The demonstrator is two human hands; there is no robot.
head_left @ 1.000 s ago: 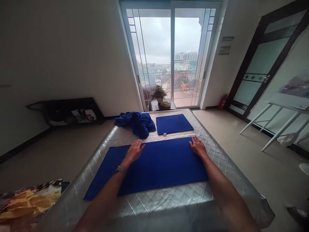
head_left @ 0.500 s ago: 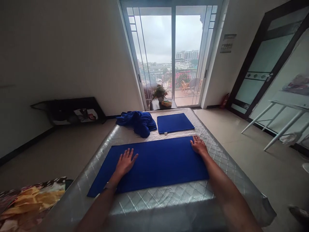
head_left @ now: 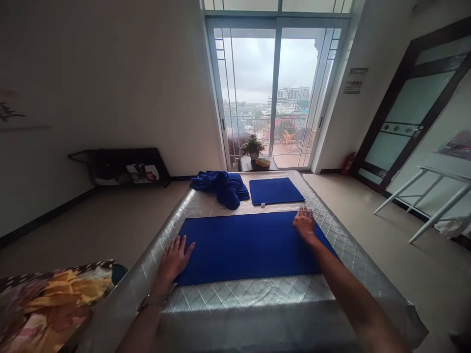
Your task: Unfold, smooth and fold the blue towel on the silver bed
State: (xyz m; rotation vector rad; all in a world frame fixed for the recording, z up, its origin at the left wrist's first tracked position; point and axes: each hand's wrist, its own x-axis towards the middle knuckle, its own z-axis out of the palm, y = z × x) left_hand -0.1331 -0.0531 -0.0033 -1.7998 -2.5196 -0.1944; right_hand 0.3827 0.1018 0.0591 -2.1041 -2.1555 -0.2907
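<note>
A blue towel (head_left: 243, 247), spread flat in a long rectangle, lies across the silvery quilted mattress (head_left: 235, 294) in front of me. At its left edge is my left hand (head_left: 174, 259), palm down with fingers stretched out and slightly apart. My right hand (head_left: 304, 226) rests on the towel near its far right corner, fingers a little bent and spread, nothing visibly gripped. Beyond the towel, a smaller folded blue towel (head_left: 276, 190) with a white tag lies flat. Left of that sits a crumpled heap of blue cloth (head_left: 222, 187).
A potted plant (head_left: 253, 146) stands on a chair beyond the mattress, before the glass sliding door (head_left: 275, 93). Colourful fabrics (head_left: 62, 299) are piled at lower left. A black rack (head_left: 125, 166) stands by the left wall, a white-legged table (head_left: 434, 191) at right.
My left hand has moved left to the towel's left edge. My right hand has shifted slightly in from the corner, its fingers more bent. The whole view has swung a little left and up.
</note>
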